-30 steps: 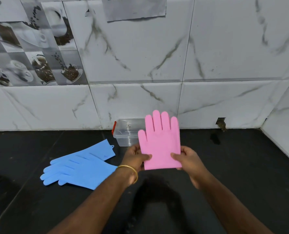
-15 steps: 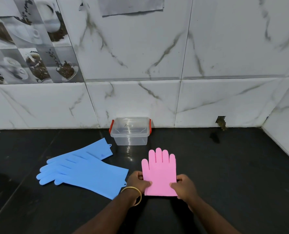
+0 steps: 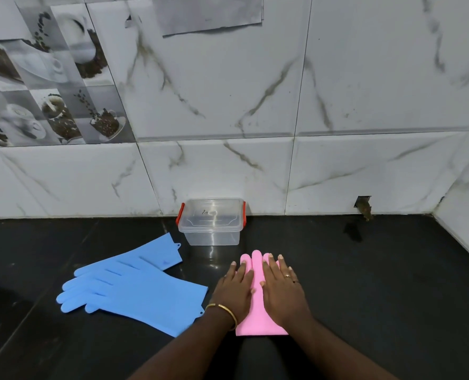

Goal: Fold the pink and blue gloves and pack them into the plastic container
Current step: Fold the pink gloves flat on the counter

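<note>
One pink glove (image 3: 257,319) lies flat on the black counter (image 3: 378,283), with the left hand (image 3: 234,290) and right hand (image 3: 281,289) pressed on it, palms down and fingers spread. Two smooth blue gloves (image 3: 129,283) overlap just left of it, with bare glossy counter to its right. Beyond it, one clear lidded box (image 3: 211,222) with red clips stands against the tiled wall (image 3: 255,105).

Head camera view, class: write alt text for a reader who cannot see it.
Both hands, left hand and right hand, press flat on a pink glove lying on a black counter. Two blue gloves lie overlapping to the left, and a lidded clear plastic container with red clips stands against the marble-tiled wall.
</note>
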The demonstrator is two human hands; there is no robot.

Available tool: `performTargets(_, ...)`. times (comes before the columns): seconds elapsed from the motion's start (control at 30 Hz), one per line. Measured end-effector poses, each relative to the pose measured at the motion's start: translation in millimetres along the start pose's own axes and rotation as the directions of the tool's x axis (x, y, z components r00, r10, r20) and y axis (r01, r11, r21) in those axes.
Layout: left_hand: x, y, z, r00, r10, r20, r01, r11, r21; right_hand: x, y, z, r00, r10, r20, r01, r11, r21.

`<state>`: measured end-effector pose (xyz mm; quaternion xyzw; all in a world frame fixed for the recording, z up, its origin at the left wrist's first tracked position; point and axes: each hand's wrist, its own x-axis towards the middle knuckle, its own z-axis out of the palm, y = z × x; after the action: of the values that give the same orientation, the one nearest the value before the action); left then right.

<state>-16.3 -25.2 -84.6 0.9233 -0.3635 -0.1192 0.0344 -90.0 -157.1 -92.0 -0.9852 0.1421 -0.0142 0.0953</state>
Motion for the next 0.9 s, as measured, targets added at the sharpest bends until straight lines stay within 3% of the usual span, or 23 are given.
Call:
performTargets(0.3, 6, -13, 21, 0.993, 0.112, -0.045, -0.11, 0.992, 0.061, 2, 9, 18, 0.999, -0.021, -0.033, 0.02, 0.999, -0.042)
performTargets(0.5, 10, -13, 27, 0.996, 0.083, -0.04, -0.083, 0.996, 0.021, 3, 4, 14, 0.998, 0.028, 0.051, -0.029, 0.999, 0.026)
performTargets(0.57, 6, -12, 22, 0.989, 0.108, -0.103, -0.102, 0.993, 0.061, 5, 5, 15, 0.998, 0.031, 0.058, -0.031, 0.999, -0.013)
performTargets(0.63, 4, -4, 11, 0.997, 0.074, -0.009, -0.073, 0.995, 0.072, 6, 6, 14, 0.996, 0.036, 0.076, -0.033, 0.999, -0.034)
performTargets(0.87, 1, 0, -3, 0.997, 0.066, 0.027, -0.068, 0.992, 0.108, 4, 5, 7, 0.996, 0.032, 0.084, -0.032, 0.999, 0.005)
performTargets(0.9, 2, -2, 0, 0.996, 0.085, -0.037, -0.081, 0.991, 0.103, 4, 5, 6, 0.995, 0.031, 0.096, -0.031, 1.0, -0.001)
